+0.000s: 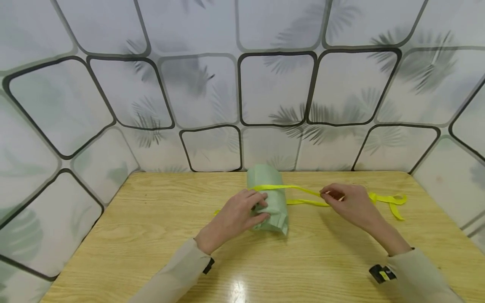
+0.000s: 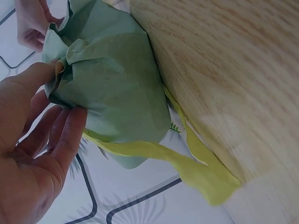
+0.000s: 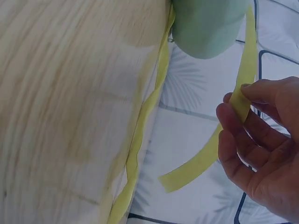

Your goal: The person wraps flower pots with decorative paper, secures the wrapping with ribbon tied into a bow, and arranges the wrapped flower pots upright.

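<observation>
A bundle wrapped in pale green paper point(image 1: 275, 212) lies on the table, its gathered, folded end toward me. My left hand point(image 1: 234, 212) holds it from the left; in the left wrist view its thumb and fingers are on the crumpled folds of the green paper point(image 2: 121, 84). A yellow ribbon point(image 1: 278, 187) crosses over the bundle, and another stretch runs along the table to its right. Between thumb and fingers, my right hand point(image 1: 354, 206) pinches the upper stretch, right of the bundle. In the right wrist view a tail of the ribbon point(image 3: 191, 172) hangs past that hand.
The wooden table point(image 1: 151, 235) reaches back to a patterned wall point(image 1: 278, 90) just behind the bundle. A looped ribbon end point(image 1: 395, 201) lies at the right, and a short bit of yellow shows left of the bundle.
</observation>
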`<state>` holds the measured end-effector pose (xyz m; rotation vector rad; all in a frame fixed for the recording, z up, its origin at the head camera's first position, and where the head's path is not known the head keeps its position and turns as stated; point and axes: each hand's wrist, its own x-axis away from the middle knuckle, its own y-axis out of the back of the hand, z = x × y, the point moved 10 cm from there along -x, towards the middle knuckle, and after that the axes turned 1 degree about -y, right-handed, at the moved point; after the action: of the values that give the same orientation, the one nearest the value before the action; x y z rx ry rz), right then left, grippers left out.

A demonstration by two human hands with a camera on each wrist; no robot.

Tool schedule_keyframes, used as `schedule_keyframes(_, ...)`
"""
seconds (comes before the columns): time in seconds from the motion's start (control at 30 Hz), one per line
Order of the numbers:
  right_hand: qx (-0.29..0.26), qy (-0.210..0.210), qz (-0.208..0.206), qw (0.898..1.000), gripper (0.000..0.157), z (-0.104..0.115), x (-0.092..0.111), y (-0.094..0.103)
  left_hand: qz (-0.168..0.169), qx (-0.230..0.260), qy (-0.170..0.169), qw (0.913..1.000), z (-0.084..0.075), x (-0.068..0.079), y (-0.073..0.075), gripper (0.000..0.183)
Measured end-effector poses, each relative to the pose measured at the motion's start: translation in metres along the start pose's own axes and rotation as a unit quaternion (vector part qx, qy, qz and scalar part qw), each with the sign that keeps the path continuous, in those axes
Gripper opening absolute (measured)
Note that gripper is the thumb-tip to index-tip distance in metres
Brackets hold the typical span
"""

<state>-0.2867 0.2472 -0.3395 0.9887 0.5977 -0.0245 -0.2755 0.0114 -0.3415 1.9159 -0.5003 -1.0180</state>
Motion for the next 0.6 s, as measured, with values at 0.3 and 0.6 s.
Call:
schedule_keyframes(0.3,0.021,-0.047,0.046,0.998,0.006,-0.022,0.014,0.009,0.000,-0.003,-0.005,1.0000,0.000,0.001,-0.001,0.020)
schedule_keyframes(0.6,0.053,-0.087,0.088,0.991,0.009,-0.049,0.029,0.016,-0.002,-0.003,-0.006,1.0000,-0.001,0.000,0.000,0.020)
